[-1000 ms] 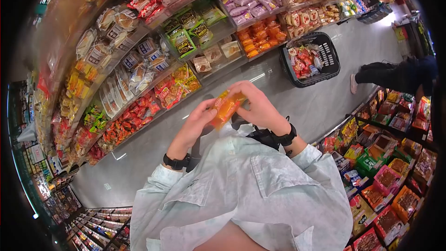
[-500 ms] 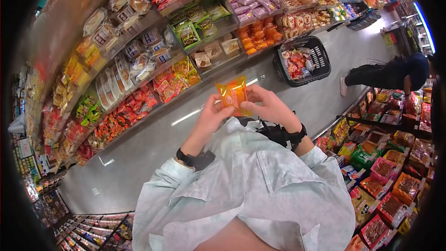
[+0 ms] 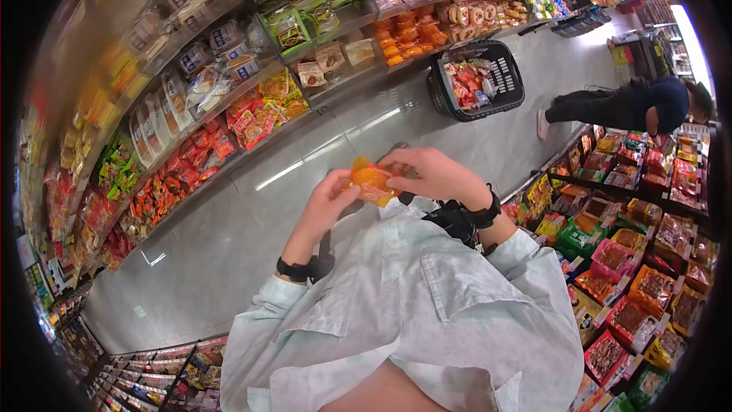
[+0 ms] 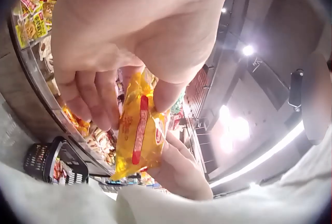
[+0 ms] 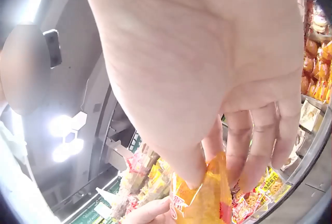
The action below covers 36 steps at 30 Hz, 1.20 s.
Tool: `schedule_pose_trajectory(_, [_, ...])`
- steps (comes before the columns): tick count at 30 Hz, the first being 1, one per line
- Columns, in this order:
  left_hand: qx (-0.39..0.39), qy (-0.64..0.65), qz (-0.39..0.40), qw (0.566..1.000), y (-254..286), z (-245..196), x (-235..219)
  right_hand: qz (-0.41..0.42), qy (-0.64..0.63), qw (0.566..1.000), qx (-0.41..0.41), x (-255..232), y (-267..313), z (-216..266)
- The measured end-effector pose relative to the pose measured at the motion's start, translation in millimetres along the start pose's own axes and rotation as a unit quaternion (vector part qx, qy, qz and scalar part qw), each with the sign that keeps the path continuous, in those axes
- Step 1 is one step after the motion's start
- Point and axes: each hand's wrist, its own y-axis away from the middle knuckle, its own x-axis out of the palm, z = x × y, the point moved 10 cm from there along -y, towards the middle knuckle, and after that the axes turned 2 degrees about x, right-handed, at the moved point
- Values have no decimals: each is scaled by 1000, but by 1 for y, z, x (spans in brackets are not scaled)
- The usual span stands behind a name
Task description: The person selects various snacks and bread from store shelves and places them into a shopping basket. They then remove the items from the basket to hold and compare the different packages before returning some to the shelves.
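Observation:
In the head view a small orange-yellow plastic snack packet (image 3: 373, 181) is held between both hands, in front of the shirt. My left hand (image 3: 325, 203) pinches one end between thumb and fingers. At the other end my right hand (image 3: 443, 176) pinches it as well. The left wrist view shows the shiny packet (image 4: 139, 136) with a red printed strip, the left thumb against its side. Seen from the right wrist, the packet (image 5: 208, 203) sits under the right thumb and fingertips, its lower part cut off by the frame.
A black shopping basket (image 3: 482, 112) with several packets stands on the grey floor (image 3: 252, 206) near the shelf. Bins of wrapped snacks (image 3: 412, 34) line the far side. At right is a display of packaged goods (image 3: 610, 259), with a person (image 3: 663, 103) bending over it.
Both hands have turned the packet: half a second ago its printed front stood upright toward the head camera, now it lies tilted lower between the fingers. The basket and shelves have shifted left in view.

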Motion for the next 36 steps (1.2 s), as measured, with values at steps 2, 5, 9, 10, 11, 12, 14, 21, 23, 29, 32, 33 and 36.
schedule_pose_trajectory(2, [9, -29, 28, 999, -10, -11, 6, 1, 14, 1000, 1, -9, -2, -10])
schedule_pose_trajectory(5, [-17, -89, 49, 995, -40, -14, 26, -27, -18, 999, 7, -39, 5, -35])
schedule_pose_trajectory(9, [-36, -95, 75, 992, -94, -19, 77, -68, -71, 993, 69, -103, 24, -75])
schedule_pose_trajectory(10, [-31, -99, 74, 992, -111, -22, 88, -87, -74, 992, 62, -119, 27, -87])
schedule_pose_trajectory(11, [-28, -102, 71, 992, -127, -24, 97, -106, -78, 990, 56, -135, 31, -97])
schedule_pose_trajectory(12, [-28, -104, 68, 992, -140, -25, 106, -125, -84, 987, 58, -151, 37, -104])
schedule_pose_trajectory(14, [-21, -152, 50, 987, -169, -30, 114, -162, -94, 980, 62, -182, 50, -119])
schedule_pose_trajectory(21, [-22, -184, -41, 982, -254, -29, 104, -188, -135, 969, 91, -239, 92, -185])
schedule_pose_trajectory(23, [-60, -196, -81, 975, -275, -19, 84, -186, -136, 968, 101, -248, 100, -198])
schedule_pose_trajectory(29, [-108, -135, -146, 974, -348, 24, 30, -200, -132, 961, 135, -281, 109, -223])
schedule_pose_trajectory(32, [-141, -119, -155, 971, -395, 37, 16, -223, -113, 957, 147, -304, 113, -233])
schedule_pose_trajectory(33, [-152, -117, -156, 969, -412, 42, 12, -229, -107, 955, 153, -314, 114, -235])
schedule_pose_trajectory(36, [-192, -91, -196, 957, -465, 65, -14, -250, -84, 948, 177, -346, 123, -239])
